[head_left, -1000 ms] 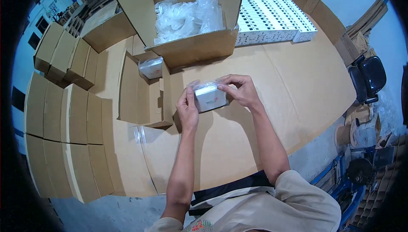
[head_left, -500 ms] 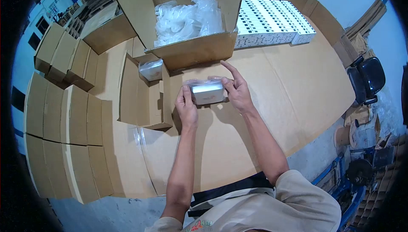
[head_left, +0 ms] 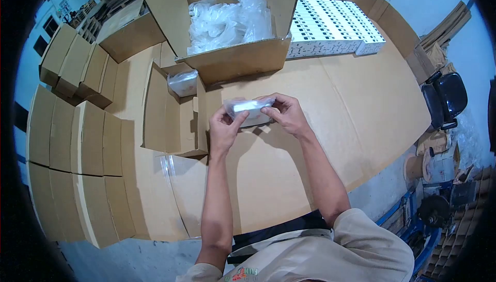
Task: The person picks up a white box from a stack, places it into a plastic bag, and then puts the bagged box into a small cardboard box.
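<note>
A small white box in a clear plastic bag [head_left: 251, 116] is held between my two hands, above the cardboard-covered table. My left hand [head_left: 225, 129] pinches its left end, thumb on the upper front edge. At its right end, my right hand [head_left: 290, 115] grips the bag's upper edge with thumb and fingers. Just left of my left hand stands an open cardboard carton [head_left: 164, 122], with a bagged item [head_left: 183, 83] in its far end. Behind my hands, a large open box [head_left: 237, 62] holds a heap of clear plastic bags [head_left: 227, 22].
Rows of white boxes with dark marks [head_left: 333, 26] lie at the back right. Several closed brown cartons [head_left: 90, 137] line the left side. A raised cardboard edge [head_left: 395, 21] borders the table's far right, and a black chair [head_left: 448, 96] stands beyond it.
My right fingers have come down and closed on the bag's upper edge. My left thumb has moved rightward over the bag, whose plastic now lies over the box's top.
</note>
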A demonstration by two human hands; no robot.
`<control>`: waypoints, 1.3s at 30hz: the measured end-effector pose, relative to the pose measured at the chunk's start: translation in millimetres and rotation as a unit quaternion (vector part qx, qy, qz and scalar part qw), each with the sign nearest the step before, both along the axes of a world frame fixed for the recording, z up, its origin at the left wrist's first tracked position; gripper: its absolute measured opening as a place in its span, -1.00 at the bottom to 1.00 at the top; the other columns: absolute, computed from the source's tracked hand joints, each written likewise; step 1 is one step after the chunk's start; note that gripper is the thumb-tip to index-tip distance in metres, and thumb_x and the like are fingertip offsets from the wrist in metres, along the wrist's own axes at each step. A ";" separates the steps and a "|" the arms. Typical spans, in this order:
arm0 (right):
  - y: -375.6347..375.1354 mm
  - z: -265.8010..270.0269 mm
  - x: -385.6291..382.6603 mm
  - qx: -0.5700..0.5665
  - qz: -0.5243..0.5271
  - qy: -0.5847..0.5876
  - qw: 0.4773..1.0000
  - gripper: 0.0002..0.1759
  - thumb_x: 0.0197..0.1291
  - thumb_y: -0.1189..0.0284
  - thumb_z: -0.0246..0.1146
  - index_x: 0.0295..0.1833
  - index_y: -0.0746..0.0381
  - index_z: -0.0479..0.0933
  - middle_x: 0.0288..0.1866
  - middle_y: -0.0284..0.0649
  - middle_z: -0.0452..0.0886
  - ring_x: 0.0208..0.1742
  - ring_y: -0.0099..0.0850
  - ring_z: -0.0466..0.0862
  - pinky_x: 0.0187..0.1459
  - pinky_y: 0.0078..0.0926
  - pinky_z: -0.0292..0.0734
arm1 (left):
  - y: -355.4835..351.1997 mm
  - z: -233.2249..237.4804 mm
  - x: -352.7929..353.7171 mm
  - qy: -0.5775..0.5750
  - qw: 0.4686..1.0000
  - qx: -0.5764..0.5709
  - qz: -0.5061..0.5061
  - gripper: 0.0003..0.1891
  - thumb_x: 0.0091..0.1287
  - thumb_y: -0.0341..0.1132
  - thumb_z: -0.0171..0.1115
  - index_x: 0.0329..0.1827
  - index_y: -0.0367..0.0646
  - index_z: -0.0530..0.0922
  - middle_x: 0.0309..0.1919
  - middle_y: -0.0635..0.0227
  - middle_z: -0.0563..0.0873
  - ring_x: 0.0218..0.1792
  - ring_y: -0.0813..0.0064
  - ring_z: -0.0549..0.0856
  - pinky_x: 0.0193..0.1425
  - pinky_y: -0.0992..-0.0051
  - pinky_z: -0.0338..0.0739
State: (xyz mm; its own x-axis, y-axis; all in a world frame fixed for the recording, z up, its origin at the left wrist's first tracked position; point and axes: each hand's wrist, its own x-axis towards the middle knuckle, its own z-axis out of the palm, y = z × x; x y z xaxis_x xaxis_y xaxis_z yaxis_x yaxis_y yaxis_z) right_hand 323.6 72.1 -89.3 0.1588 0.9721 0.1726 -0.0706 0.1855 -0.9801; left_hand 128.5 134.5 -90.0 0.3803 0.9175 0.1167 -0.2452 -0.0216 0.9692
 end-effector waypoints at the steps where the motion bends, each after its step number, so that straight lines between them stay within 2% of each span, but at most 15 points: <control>1: -1.3 1.9 1.2 -0.022 0.007 0.000 1.000 -0.75 0.35 0.55 0.44 0.11 0.34 0.71 -0.07 -0.29 0.78 -0.11 -0.61 0.66 -0.13 -0.57 0.57 | 0.3 -0.2 -4.3 0.026 0.999 0.003 -0.027 -0.76 0.42 -0.47 0.46 0.11 -0.28 0.74 -0.01 0.34 0.80 0.04 0.55 0.73 0.19 0.50 0.61; 4: -3.7 6.3 5.0 -0.053 0.018 -0.003 0.998 -0.83 0.35 0.54 0.44 0.01 0.33 0.73 -0.06 -0.25 0.81 -0.08 -0.58 0.69 -0.05 -0.54 0.61 | 0.2 -4.6 -5.3 0.011 0.999 -0.001 -0.031 -0.77 0.41 -0.45 0.47 0.09 -0.25 0.75 0.00 0.35 0.81 0.03 0.55 0.74 0.17 0.50 0.61; 6: -3.3 6.7 6.2 -0.028 0.011 -0.014 0.999 -0.87 0.35 0.53 0.44 -0.04 0.33 0.74 -0.05 -0.21 0.83 -0.05 -0.55 0.71 0.03 -0.50 0.64 | 2.2 -7.5 -6.9 0.011 0.999 0.000 -0.032 -0.79 0.41 -0.44 0.48 0.06 -0.23 0.76 -0.01 0.36 0.80 -0.03 0.59 0.72 0.09 0.52 0.61; 9: -4.9 11.6 7.9 -0.082 0.006 -0.005 0.997 -0.93 0.35 0.54 0.43 -0.14 0.33 0.71 -0.01 -0.14 0.84 -0.01 -0.50 0.73 0.14 -0.42 0.63 | 4.1 -10.1 -8.7 0.011 1.000 -0.008 -0.018 -0.85 0.40 -0.42 0.49 -0.02 -0.20 0.77 -0.04 0.41 0.79 -0.11 0.66 0.68 -0.02 0.57 0.57; 13: -5.3 16.1 3.6 -0.015 -0.011 -0.015 1.000 -0.90 0.35 0.56 0.42 -0.23 0.32 0.65 -0.04 -0.09 0.83 -0.03 -0.47 0.74 0.13 -0.38 0.63 | 6.3 -13.6 -7.3 0.008 1.000 0.006 0.011 -0.91 0.40 -0.40 0.50 -0.14 -0.19 0.75 -0.10 0.46 0.76 -0.19 0.72 0.62 -0.10 0.62 0.50; 16: -3.4 10.3 3.1 -0.002 -0.029 -0.017 0.999 -0.84 0.35 0.56 0.42 -0.28 0.30 0.58 -0.07 -0.05 0.83 -0.03 -0.47 0.74 0.09 -0.40 0.63 | 5.7 -14.8 -6.9 -0.019 1.000 0.006 0.017 -0.89 0.41 -0.41 0.49 -0.19 -0.21 0.69 -0.12 0.44 0.75 -0.18 0.71 0.63 -0.08 0.61 0.52; 19: -0.7 3.2 3.1 -0.005 -0.047 -0.003 0.999 -0.81 0.35 0.56 0.42 -0.28 0.28 0.53 -0.10 -0.05 0.82 -0.03 -0.47 0.75 0.07 -0.44 0.62 | 1.8 -12.2 1.4 -0.047 0.996 -0.063 0.047 -0.86 0.42 -0.42 0.48 -0.19 -0.20 0.63 -0.14 0.41 0.74 -0.18 0.69 0.63 -0.05 0.60 0.54; 21: 0.4 0.9 1.5 0.003 -0.055 0.013 0.998 -0.79 0.34 0.57 0.42 -0.28 0.27 0.49 -0.11 -0.06 0.82 -0.03 -0.47 0.75 0.04 -0.47 0.62 | 1.6 -13.7 6.1 -0.096 0.992 -0.061 0.044 -0.84 0.42 -0.43 0.48 -0.19 -0.17 0.60 -0.15 0.41 0.73 -0.16 0.69 0.63 -0.02 0.58 0.55; 24: 0.3 6.8 0.6 -0.032 -0.049 0.037 0.998 -0.85 0.35 0.57 0.41 -0.15 0.33 0.53 0.02 -0.01 0.79 0.07 -0.46 0.73 0.05 -0.46 0.66 | 0.7 -13.9 8.9 -0.121 0.989 -0.073 0.046 -0.82 0.41 -0.45 0.48 -0.20 -0.13 0.56 -0.17 0.42 0.73 -0.14 0.69 0.63 0.01 0.58 0.54; 27: -6.6 24.7 -7.6 0.070 -0.045 0.123 0.989 -0.80 0.32 0.64 0.39 0.03 0.34 0.62 0.23 0.10 0.70 0.22 -0.37 0.71 0.12 -0.45 0.70 | 0.5 -11.8 9.1 -0.103 0.989 -0.087 0.054 -0.81 0.41 -0.47 0.47 -0.21 -0.12 0.55 -0.18 0.42 0.73 -0.14 0.70 0.64 0.02 0.59 0.54; 30: -12.2 25.6 12.9 0.063 0.063 0.022 0.996 -0.66 0.25 0.67 0.41 0.14 0.29 0.73 0.34 0.03 0.64 0.34 -0.30 0.65 0.29 -0.38 0.63 | 1.2 -12.5 10.1 -0.115 0.988 -0.086 0.053 -0.82 0.42 -0.46 0.47 -0.20 -0.12 0.56 -0.18 0.42 0.73 -0.15 0.70 0.64 0.01 0.59 0.53; 33: -17.1 34.4 10.7 0.037 0.056 -0.137 0.988 -0.68 0.23 0.66 0.42 0.10 0.25 0.79 0.30 -0.09 0.69 0.31 -0.32 0.66 0.31 -0.36 0.61 | 1.2 -13.3 10.1 -0.120 0.988 -0.085 0.050 -0.82 0.42 -0.44 0.48 -0.19 -0.13 0.57 -0.18 0.42 0.73 -0.16 0.71 0.64 -0.02 0.59 0.53; 36: -12.9 28.1 10.2 -0.026 0.049 -0.157 0.986 -0.67 0.24 0.65 0.42 0.12 0.25 0.78 0.22 -0.16 0.75 0.26 -0.38 0.68 0.26 -0.40 0.62 | 0.9 -12.6 9.5 -0.104 0.989 -0.092 0.052 -0.83 0.42 -0.42 0.48 -0.17 -0.14 0.58 -0.19 0.43 0.73 -0.17 0.71 0.63 -0.05 0.59 0.53; 39: -14.1 32.2 5.1 -0.059 0.024 -0.102 0.993 -0.66 0.27 0.64 0.41 0.16 0.24 0.77 0.13 -0.18 0.79 0.18 -0.45 0.69 0.18 -0.45 0.64 | 0.6 -11.1 9.4 -0.090 0.990 -0.091 0.059 -0.83 0.41 -0.42 0.49 -0.13 -0.16 0.59 -0.20 0.43 0.73 -0.17 0.70 0.64 -0.07 0.59 0.54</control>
